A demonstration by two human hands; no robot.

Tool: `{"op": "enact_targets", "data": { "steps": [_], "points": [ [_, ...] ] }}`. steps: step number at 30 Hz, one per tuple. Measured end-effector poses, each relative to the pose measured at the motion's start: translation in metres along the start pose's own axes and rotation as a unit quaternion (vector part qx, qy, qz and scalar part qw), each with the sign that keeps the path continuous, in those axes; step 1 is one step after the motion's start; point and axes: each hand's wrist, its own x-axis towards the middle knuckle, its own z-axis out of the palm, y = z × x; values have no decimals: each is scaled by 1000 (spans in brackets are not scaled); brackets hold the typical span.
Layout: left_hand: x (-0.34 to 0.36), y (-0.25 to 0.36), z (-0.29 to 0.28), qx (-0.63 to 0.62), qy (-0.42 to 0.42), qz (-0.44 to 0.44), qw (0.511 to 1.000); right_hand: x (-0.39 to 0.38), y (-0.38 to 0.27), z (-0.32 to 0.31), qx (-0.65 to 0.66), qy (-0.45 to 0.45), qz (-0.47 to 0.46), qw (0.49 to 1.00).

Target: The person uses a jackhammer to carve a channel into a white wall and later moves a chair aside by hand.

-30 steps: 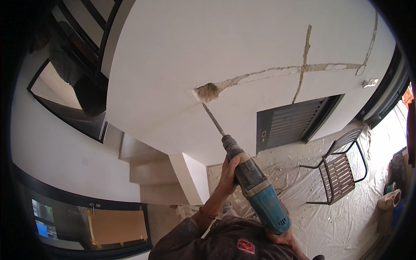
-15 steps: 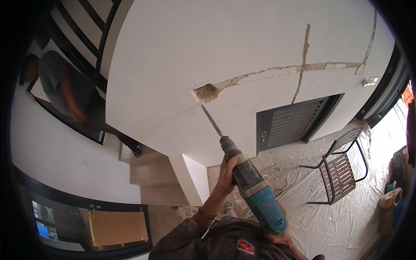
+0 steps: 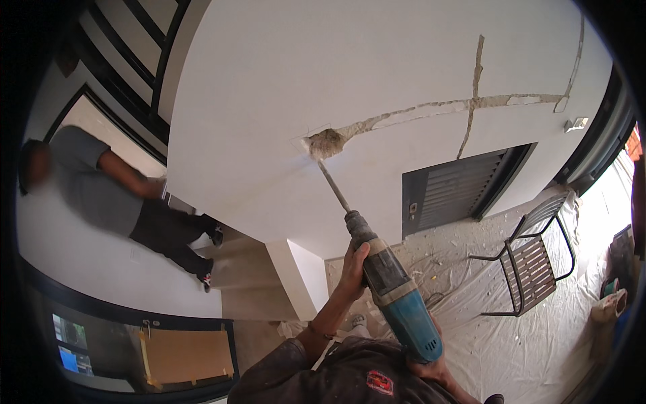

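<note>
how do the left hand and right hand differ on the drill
The left hand grips the front of the drill; the right hand is at its rear. The left hand shows more; the right hand is largely hidden by the drill. Both hold the same drill.

An indoor space under renovation: the white wall [image 3: 282, 74] bears rough channels [image 3: 494, 102] and a ragged hole [image 3: 327, 143], while littered plastic sheeting [image 3: 484, 357] spreads near the stairs [image 3: 252, 289].
</note>
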Motion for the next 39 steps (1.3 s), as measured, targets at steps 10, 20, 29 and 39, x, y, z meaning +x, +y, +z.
{"op": "enact_targets", "data": {
  "steps": [10,20,29,39],
  "points": [
    [21,29,15,-22,-29,-5,999,28,-45,-16,190,-8,67,979],
    [8,26,45,-46,-21,-2,999,27,-99,-62,195,-25,105,975],
    [19,32,45,-63,-81,-16,995,54,-168,-86,15,-42,92,995],
    [28,27,13,-47,-46,-1,998,31,-64,-41,-198,-41,166,965]
  ]
}}
